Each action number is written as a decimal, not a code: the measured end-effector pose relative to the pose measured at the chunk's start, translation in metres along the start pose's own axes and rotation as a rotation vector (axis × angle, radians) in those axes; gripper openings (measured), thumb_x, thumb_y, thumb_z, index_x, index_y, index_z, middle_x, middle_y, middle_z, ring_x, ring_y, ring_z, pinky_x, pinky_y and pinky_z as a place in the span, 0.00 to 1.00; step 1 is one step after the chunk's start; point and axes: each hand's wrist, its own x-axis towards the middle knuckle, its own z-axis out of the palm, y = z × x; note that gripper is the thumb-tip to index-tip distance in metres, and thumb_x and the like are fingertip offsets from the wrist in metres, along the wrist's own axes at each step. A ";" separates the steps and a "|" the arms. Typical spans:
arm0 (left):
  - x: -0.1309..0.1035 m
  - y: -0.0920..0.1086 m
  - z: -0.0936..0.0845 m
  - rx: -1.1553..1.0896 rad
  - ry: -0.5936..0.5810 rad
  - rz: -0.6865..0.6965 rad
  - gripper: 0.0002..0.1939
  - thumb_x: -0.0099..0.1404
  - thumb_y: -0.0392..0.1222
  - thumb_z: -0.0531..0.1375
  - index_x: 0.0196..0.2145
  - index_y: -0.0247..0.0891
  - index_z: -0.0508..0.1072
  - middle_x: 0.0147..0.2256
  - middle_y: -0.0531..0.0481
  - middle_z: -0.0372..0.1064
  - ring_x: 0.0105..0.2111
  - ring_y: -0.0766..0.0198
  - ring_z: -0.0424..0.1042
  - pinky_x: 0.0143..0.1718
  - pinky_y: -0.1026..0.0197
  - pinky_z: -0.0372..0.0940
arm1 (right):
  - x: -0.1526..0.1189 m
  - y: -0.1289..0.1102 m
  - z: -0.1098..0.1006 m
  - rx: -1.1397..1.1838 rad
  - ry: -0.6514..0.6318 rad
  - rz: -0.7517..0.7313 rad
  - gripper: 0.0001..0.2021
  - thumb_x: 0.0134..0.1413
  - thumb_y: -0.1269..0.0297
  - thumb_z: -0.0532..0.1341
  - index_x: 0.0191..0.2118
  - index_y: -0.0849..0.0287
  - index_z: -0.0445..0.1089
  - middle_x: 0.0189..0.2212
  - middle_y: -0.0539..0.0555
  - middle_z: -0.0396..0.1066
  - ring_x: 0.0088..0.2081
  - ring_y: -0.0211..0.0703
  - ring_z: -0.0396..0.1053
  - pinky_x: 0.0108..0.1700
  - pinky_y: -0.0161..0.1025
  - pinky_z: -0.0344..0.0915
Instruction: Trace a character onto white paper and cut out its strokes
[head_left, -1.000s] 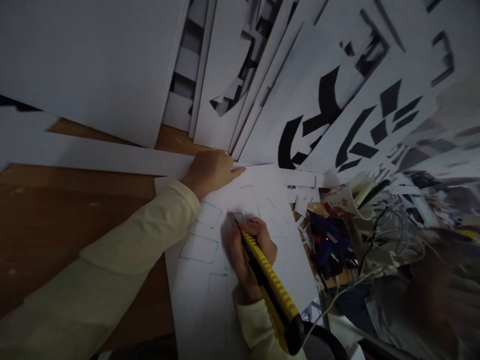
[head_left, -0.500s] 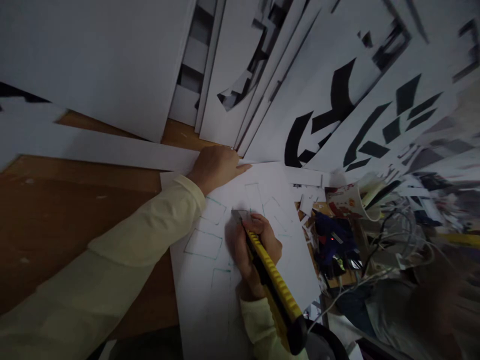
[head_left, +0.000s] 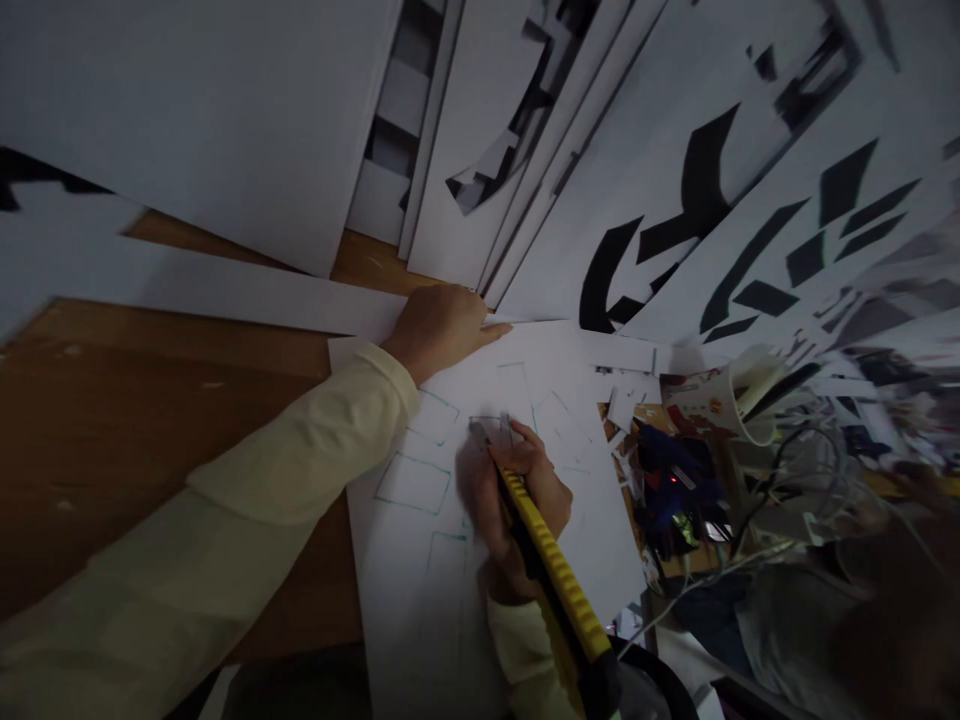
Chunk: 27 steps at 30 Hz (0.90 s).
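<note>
In my right hand [head_left: 529,480] is a yellow and black utility knife [head_left: 559,570], its blade tip down on a white sheet [head_left: 409,620]. Green-outlined rectangles are drawn on this sheet, and the blade meets it near a small outline among them. My left hand [head_left: 442,325] presses on the sheet's far edge with bent fingers and the thumb laid along it; the fingertips are partly hidden. Under that hand a long white strip [head_left: 247,295] runs off to the left.
White panels with black cut-out shapes [head_left: 697,190] stand along the back. To the right are a paper cup [head_left: 709,405] of tools, a dark blue device [head_left: 671,470] with a red light, cables and white scraps. Brown wooden table [head_left: 165,420] shows at left. Another person [head_left: 810,610] appears at lower right.
The whole view has shifted slightly, so things appear a little further right. The knife blade stays near the same outline, and my left hand keeps its place on the sheet.
</note>
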 end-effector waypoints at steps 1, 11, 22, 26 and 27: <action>0.000 0.000 0.000 -0.002 0.000 0.002 0.29 0.71 0.61 0.51 0.40 0.32 0.80 0.41 0.38 0.77 0.42 0.51 0.74 0.37 0.57 0.58 | 0.000 -0.001 -0.001 -0.002 -0.006 0.009 0.06 0.56 0.74 0.62 0.34 0.54 0.68 0.24 0.44 0.66 0.27 0.37 0.71 0.54 0.50 0.74; 0.000 0.001 -0.002 -0.019 -0.007 -0.010 0.29 0.71 0.61 0.51 0.40 0.32 0.81 0.39 0.38 0.77 0.41 0.50 0.74 0.36 0.56 0.59 | -0.001 -0.006 -0.003 0.012 -0.032 0.049 0.07 0.55 0.74 0.62 0.34 0.54 0.67 0.23 0.43 0.63 0.30 0.39 0.74 0.58 0.54 0.72; 0.001 -0.001 0.000 -0.037 -0.019 -0.007 0.30 0.71 0.62 0.50 0.38 0.32 0.81 0.39 0.38 0.77 0.40 0.51 0.74 0.36 0.56 0.58 | -0.008 -0.009 -0.009 0.000 -0.067 0.086 0.05 0.56 0.71 0.63 0.36 0.53 0.68 0.26 0.46 0.68 0.38 0.45 0.77 0.57 0.55 0.72; 0.000 0.000 -0.001 -0.031 -0.019 -0.008 0.31 0.71 0.62 0.50 0.39 0.32 0.81 0.39 0.38 0.77 0.40 0.50 0.74 0.35 0.56 0.59 | -0.009 -0.009 -0.007 0.016 -0.012 0.053 0.06 0.56 0.73 0.62 0.34 0.54 0.67 0.24 0.43 0.65 0.30 0.39 0.75 0.57 0.55 0.72; 0.000 0.000 -0.001 -0.028 -0.024 -0.013 0.30 0.71 0.62 0.50 0.39 0.32 0.80 0.39 0.39 0.77 0.39 0.50 0.74 0.35 0.56 0.59 | -0.010 -0.010 -0.006 0.014 -0.006 0.060 0.06 0.56 0.73 0.62 0.34 0.54 0.67 0.24 0.43 0.65 0.28 0.37 0.73 0.58 0.55 0.72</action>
